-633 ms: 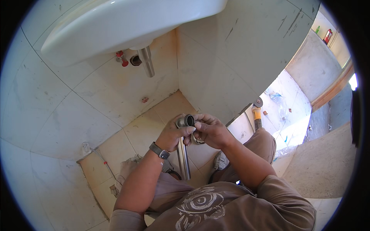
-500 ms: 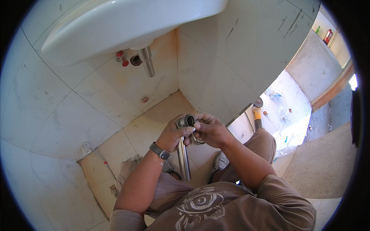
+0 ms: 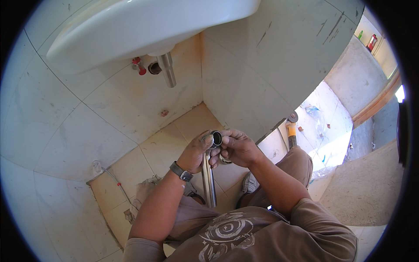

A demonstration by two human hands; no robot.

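Observation:
My left hand (image 3: 196,150) is closed around the upper fitting of a chrome drain pipe (image 3: 209,183). The pipe's straight tube hangs down between my knees, and its round, dark mouth (image 3: 217,139) faces up. Fingers of my right hand (image 3: 241,148) pinch at the right side of that mouth; whether a small ring or seal is between them I cannot tell. Just below the right fingers, another shiny metal piece (image 3: 224,160) shows in part. Above and ahead hangs a white washbasin (image 3: 152,32) with a chrome tailpiece (image 3: 166,72) pointing down.
Beside the tailpiece are a round wall hole (image 3: 154,67) and a red-handled valve (image 3: 139,66). A thin flexible hose (image 3: 117,181) runs from the left wall. Past the right partition (image 3: 270,65) lie a yellow-and-black power tool (image 3: 291,131) and clear plastic wrapping (image 3: 313,112).
The pipe's mouth has turned slightly and moved a little right and down. My left thumb has shifted to the mouth's left edge, and my right fingers have moved along the rim.

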